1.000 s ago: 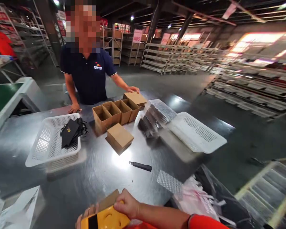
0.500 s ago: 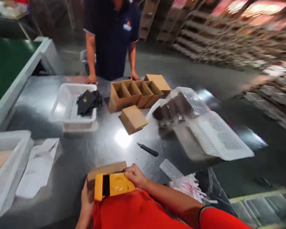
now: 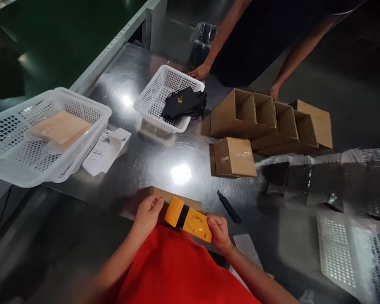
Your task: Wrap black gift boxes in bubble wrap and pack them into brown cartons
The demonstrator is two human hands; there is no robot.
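Observation:
My right hand (image 3: 220,230) grips the right end of a yellow flat pack (image 3: 194,223) with a black band around it and a round raised shape on its face. Close to my red top, the pack is tilted in front of a brown cardboard box (image 3: 177,196) at the table's near edge. My left hand (image 3: 149,211) is closed at the left end of that box, thumb and fingers pressed together; what they hold, if anything, is hidden. A black cutter knife (image 3: 229,207) lies on the table to the right of my right hand.
Ahead stand a closed carton (image 3: 239,156) and a row of open cartons (image 3: 266,114). White baskets hold black pouches (image 3: 185,103) and flat packs (image 3: 61,128). Printed paper (image 3: 106,152) lies left, plastic-wrapped dark items (image 3: 326,181) right. Across the table, a person rests a hand (image 3: 201,71).
The view has swung left and down. My left hand has come up from the box's left side to its top edge, fingers closed. My right hand still grips the yellow pack.

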